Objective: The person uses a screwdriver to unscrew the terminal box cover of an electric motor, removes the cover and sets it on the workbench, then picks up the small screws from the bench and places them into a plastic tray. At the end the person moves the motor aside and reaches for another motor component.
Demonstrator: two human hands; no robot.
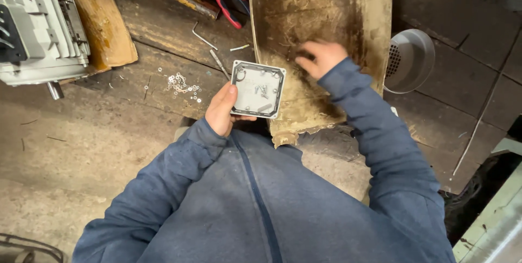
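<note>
Cover plate (257, 89) in left hand (220, 110), screws indistinct

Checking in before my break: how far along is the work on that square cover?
Done: the square grey cover is off, with screws lying inside it. In hand: the left hand holds the cover while the right hand feels around in the dirty tray. Left: small washers lie scattered on the bench, and the motor stands apart.
</note>
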